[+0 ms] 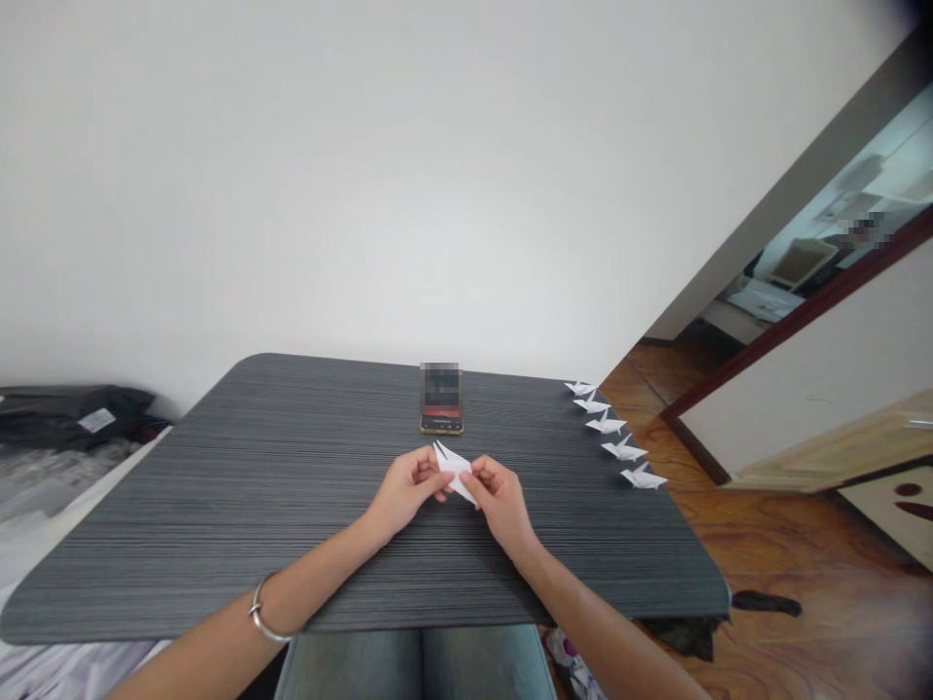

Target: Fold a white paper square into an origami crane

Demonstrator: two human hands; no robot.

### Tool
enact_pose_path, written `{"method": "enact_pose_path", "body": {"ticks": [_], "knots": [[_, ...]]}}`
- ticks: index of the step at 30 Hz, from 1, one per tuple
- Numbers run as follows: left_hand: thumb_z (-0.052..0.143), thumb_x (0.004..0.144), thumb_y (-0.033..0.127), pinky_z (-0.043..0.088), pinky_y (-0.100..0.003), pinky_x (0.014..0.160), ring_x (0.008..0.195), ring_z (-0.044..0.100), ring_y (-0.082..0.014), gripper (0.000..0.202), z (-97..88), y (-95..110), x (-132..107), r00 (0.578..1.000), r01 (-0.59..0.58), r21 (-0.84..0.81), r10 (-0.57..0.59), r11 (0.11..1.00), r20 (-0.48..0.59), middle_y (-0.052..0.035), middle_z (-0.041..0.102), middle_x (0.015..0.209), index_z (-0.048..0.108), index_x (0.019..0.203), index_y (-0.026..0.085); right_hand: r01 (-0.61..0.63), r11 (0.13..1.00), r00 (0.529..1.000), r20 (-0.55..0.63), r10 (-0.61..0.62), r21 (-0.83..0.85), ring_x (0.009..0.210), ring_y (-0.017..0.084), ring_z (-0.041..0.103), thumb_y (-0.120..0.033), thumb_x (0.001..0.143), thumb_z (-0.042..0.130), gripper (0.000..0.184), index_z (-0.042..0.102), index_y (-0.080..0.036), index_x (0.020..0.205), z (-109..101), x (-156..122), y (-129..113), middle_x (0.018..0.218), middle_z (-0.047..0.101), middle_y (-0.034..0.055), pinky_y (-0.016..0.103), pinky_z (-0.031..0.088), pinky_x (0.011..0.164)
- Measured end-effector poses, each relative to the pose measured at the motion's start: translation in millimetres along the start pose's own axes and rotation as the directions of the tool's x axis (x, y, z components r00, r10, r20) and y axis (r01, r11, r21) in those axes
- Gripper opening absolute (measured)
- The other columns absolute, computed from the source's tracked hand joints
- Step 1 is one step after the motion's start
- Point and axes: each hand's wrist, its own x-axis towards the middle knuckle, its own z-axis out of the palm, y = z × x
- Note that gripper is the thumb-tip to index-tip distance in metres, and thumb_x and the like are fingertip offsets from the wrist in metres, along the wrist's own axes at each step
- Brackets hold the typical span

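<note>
A partly folded piece of white origami paper (453,465) is held up between both hands over the middle of the dark table. My left hand (409,489) pinches its left edge between thumb and fingers. On the other side, my right hand (501,501) grips the right edge, thumb on top. The paper has a long diamond shape, with a split point aimed up and left. Just beyond it lies a phone (441,413) with its screen lit. Several white paper cranes (606,425) stand in a row along the table's right side.
The dark grey wood-grain table (292,467) has rounded corners and meets a white wall (364,175) at its far side. Left of it are a black bag (73,413) and pale fabric. Wooden floor (823,544) and a doorway lie to the right, with a person blurred beyond.
</note>
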Motion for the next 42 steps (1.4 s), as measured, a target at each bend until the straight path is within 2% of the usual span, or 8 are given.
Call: {"method": "enact_pose_path", "body": {"ticks": [9, 15, 22, 25, 30, 33, 38, 42], "knots": [[0.060, 0.070, 0.030, 0.041, -0.018, 0.048, 0.046, 0.047, -0.0063, 0.024, -2.3, 6.8, -1.7, 0.994, -0.081, 0.105, 0.088, 0.991, -0.061, 0.0035, 0.052, 0.052, 0.047, 0.060, 0.013, -0.026, 1.000, 0.999, 0.029, 0.026, 0.000, 0.041, 0.007, 0.033, -0.035, 0.072, 0.057, 0.023, 0.048, -0.017, 0.062, 0.4, 0.0, 3.5, 0.048, 0.044, -0.0059, 0.020, 0.024, 0.042], [0.052, 0.075, 0.037, 0.042, -0.019, 0.047, 0.047, 0.047, -0.0072, 0.030, -2.3, 8.0, -2.0, 0.990, -0.081, 0.065, 0.087, 0.995, -0.107, 0.0027, 0.049, 0.052, 0.049, 0.058, 0.012, -0.054, 0.998, 0.994, 0.095, 0.053, 0.010, 0.041, 0.007, 0.036, -0.037, 0.070, 0.058, 0.029, 0.044, -0.017, 0.056, 1.8, 0.5, 5.6, 0.047, 0.047, -0.0051, 0.020, 0.026, 0.042], [0.061, 0.068, 0.033, 0.044, -0.019, 0.047, 0.055, 0.052, -0.0097, 0.033, -2.7, 8.9, -2.9, 0.987, -0.097, 0.017, 0.099, 0.995, -0.126, 0.0015, 0.054, 0.065, 0.052, 0.093, 0.014, 0.005, 0.992, 0.998, 0.063, 0.003, -0.124, 0.043, 0.007, 0.033, -0.034, 0.074, 0.054, 0.023, 0.053, -0.015, 0.060, -0.1, -0.3, 2.8, 0.047, 0.040, -0.0057, 0.020, 0.025, 0.043], [0.068, 0.062, 0.027, 0.043, -0.019, 0.049, 0.051, 0.051, -0.0085, 0.034, -4.2, 6.6, -2.7, 0.988, -0.097, 0.109, 0.109, 0.989, -0.108, 0.0034, 0.054, 0.060, 0.054, 0.090, 0.013, 0.024, 0.988, 0.999, 0.038, -0.018, -0.151, 0.044, 0.007, 0.034, -0.033, 0.074, 0.055, 0.023, 0.053, -0.016, 0.058, -0.4, -0.5, 1.5, 0.048, 0.039, -0.0056, 0.019, 0.026, 0.042], [0.065, 0.065, 0.028, 0.044, -0.021, 0.048, 0.049, 0.051, -0.0092, 0.024, -6.1, 3.3, -2.3, 0.983, -0.098, 0.135, 0.117, 0.986, -0.143, 0.0035, 0.053, 0.057, 0.057, 0.081, 0.013, -0.044, 0.999, 0.999, 0.008, 0.044, 0.026, 0.045, 0.008, 0.046, -0.031, 0.070, 0.059, 0.016, 0.051, -0.018, 0.074, 1.7, -0.7, -0.7, 0.055, 0.050, -0.0047, 0.019, 0.038, 0.041], [0.065, 0.064, 0.028, 0.045, -0.020, 0.047, 0.049, 0.052, -0.0090, 0.024, -5.9, 5.2, -2.5, 0.978, -0.105, 0.111, 0.123, 0.988, -0.171, 0.0031, 0.054, 0.060, 0.058, 0.081, 0.013, -0.033, 0.991, 0.999, -0.021, 0.036, 0.127, 0.047, 0.009, 0.051, -0.027, 0.066, 0.064, 0.027, 0.048, -0.020, 0.086, 2.9, -1.4, -2.3, 0.059, 0.053, -0.0055, 0.019, 0.043, 0.041], [0.066, 0.064, 0.027, 0.044, -0.019, 0.045, 0.048, 0.053, -0.0079, 0.020, -5.1, 8.4, -3.2, 0.978, -0.080, 0.103, 0.098, 0.992, -0.186, 0.0012, 0.058, 0.065, 0.060, 0.076, 0.012, -0.022, 0.993, 0.999, -0.024, 0.025, 0.112, 0.051, 0.010, 0.055, -0.027, 0.065, 0.065, 0.020, 0.053, -0.017, 0.079, 2.3, -3.1, -3.5, 0.066, 0.060, -0.0011, 0.021, 0.047, 0.045], [0.065, 0.064, 0.027, 0.048, -0.020, 0.047, 0.055, 0.054, -0.0107, 0.022, -4.6, 6.8, -3.9, 0.984, -0.065, 0.073, 0.077, 0.995, -0.160, 0.0030, 0.052, 0.057, 0.062, 0.079, 0.012, -0.005, 0.994, 0.995, -0.096, 0.015, 0.111, 0.053, 0.011, 0.055, -0.028, 0.067, 0.064, 0.016, 0.056, -0.017, 0.076, 0.1, -2.7, -3.0, 0.063, 0.060, -0.0005, 0.022, 0.048, 0.048]]}}
